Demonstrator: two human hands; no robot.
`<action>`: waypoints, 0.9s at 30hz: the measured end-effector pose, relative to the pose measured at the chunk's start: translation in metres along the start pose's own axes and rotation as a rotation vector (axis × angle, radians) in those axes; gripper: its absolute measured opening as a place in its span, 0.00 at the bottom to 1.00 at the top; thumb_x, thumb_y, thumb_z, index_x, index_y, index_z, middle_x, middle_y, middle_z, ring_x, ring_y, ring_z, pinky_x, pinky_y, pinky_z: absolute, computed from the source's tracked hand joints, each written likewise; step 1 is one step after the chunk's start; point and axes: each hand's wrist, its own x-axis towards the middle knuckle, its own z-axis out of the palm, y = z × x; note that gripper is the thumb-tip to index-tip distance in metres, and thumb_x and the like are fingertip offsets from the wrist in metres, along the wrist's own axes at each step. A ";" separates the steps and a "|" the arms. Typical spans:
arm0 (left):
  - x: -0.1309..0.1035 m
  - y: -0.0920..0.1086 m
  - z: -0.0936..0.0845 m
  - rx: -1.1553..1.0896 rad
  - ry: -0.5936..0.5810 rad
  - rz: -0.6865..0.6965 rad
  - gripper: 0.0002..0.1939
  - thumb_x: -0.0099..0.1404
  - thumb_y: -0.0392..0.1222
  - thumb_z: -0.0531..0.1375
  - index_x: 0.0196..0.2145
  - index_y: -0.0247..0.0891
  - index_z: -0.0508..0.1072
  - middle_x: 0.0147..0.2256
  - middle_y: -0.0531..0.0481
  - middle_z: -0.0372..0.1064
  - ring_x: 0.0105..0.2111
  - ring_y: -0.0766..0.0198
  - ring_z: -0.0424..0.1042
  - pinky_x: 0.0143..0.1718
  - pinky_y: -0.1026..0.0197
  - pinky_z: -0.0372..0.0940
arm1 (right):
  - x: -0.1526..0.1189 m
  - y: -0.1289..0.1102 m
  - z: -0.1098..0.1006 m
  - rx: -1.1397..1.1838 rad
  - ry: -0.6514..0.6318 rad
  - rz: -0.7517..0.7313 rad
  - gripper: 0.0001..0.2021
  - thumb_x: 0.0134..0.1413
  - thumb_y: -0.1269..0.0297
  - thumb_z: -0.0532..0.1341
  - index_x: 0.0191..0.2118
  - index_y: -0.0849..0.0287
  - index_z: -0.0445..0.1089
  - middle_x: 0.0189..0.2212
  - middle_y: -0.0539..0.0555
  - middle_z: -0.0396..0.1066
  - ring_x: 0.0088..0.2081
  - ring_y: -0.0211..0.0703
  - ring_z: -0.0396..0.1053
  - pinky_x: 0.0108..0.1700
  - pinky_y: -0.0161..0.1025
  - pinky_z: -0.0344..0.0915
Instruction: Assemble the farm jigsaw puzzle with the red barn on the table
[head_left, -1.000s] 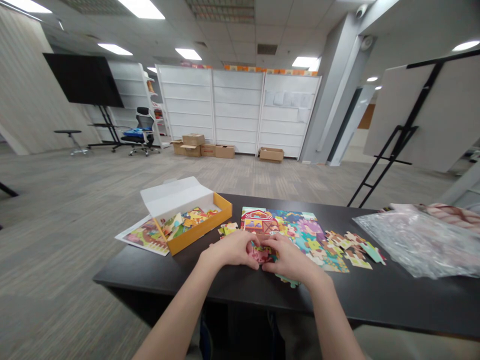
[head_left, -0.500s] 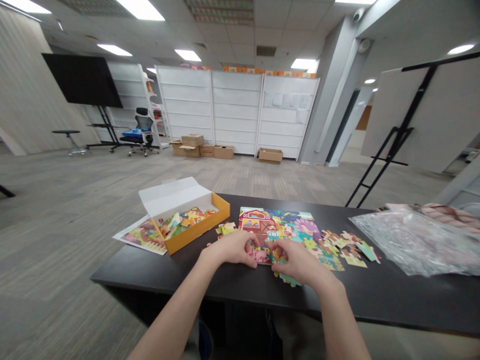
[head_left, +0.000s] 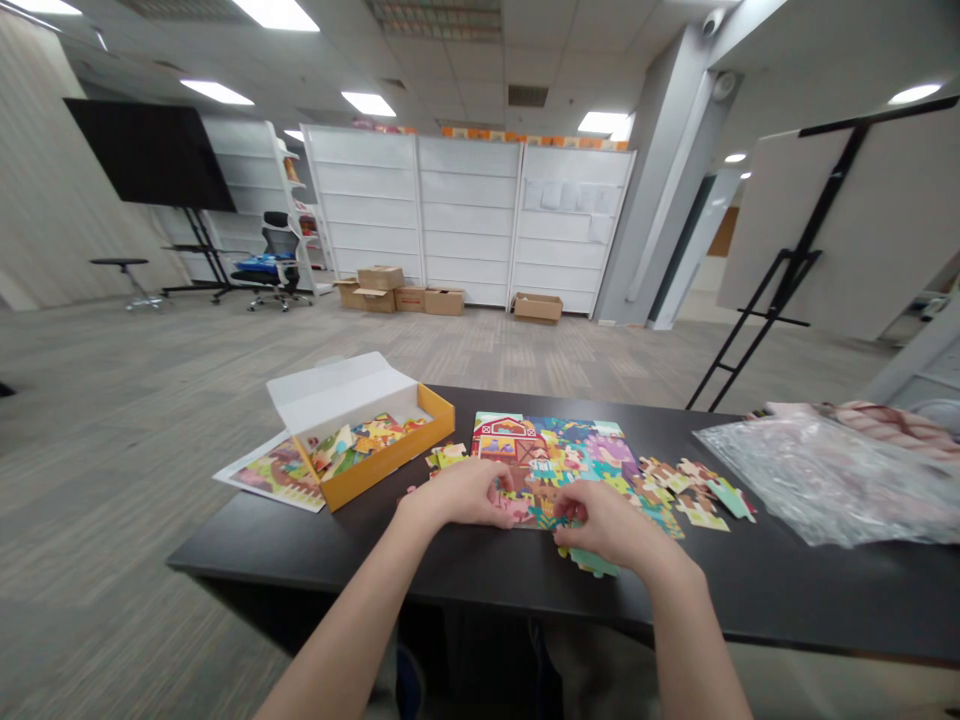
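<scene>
A colourful jigsaw puzzle (head_left: 517, 450) with a red barn and animals lies on the dark table. My left hand (head_left: 476, 492) rests at its lower left corner, thumb and fingers apart, touching the pink pieces. Close to the front edge of the puzzle, my right hand (head_left: 607, 522) has its fingers bent down and closed on a teal puzzle section (head_left: 598, 564). This section pokes out below the palm, and the fingertips' exact hold is partly hidden. Loose puzzle pieces (head_left: 694, 495) lie to the right, with a few more pieces (head_left: 448, 457) beyond my left hand.
At the left stands an open yellow box (head_left: 390, 465) with several pieces inside, partly over a printed picture sheet (head_left: 274, 475). Clear plastic packaging (head_left: 825, 490) covers the table's right side. Cardboard boxes (head_left: 382, 290) and white shelving (head_left: 469, 220) stand across the room.
My right hand has shifted slightly right, away from my left hand, and the teal section has moved with it. More of the puzzle's middle shows now. My left hand stays nearly in place.
</scene>
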 end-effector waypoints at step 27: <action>-0.022 -0.019 -0.046 0.051 0.068 -0.134 0.16 0.58 0.39 0.63 0.46 0.40 0.76 0.35 0.51 0.78 0.36 0.60 0.76 0.37 0.64 0.65 | 0.024 0.028 -0.005 0.107 0.218 -0.157 0.07 0.57 0.64 0.60 0.33 0.57 0.75 0.28 0.52 0.74 0.29 0.41 0.67 0.32 0.37 0.60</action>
